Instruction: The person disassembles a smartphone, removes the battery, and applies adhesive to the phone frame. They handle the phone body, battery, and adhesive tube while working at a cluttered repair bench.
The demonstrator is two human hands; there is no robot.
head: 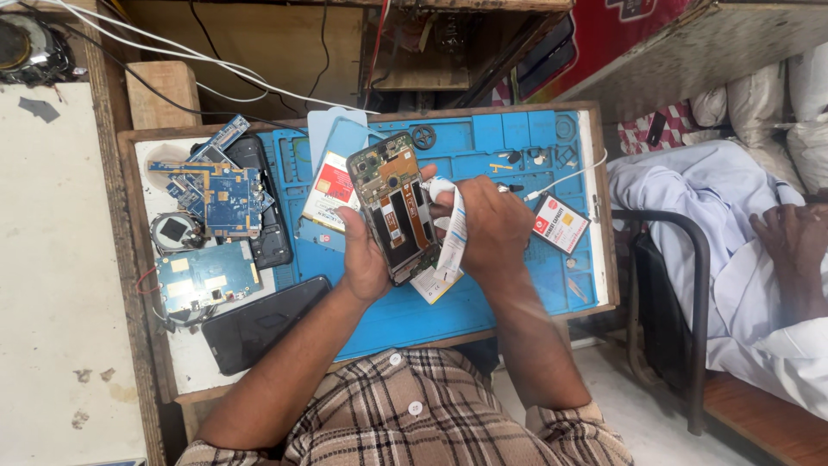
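Head view: opened phone held over the repair bench.
We log the left hand (366, 259) with its grip closed around a back-less smartphone with exposed gold and black internals (395, 205), held tilted above the blue silicone repair mat (509, 285). The right hand (492, 226) pinches a white paper strip (453, 237) just beside it. Blue circuit boards (216, 194) and a dark phone (263, 324) lie left on the bench (185, 375).
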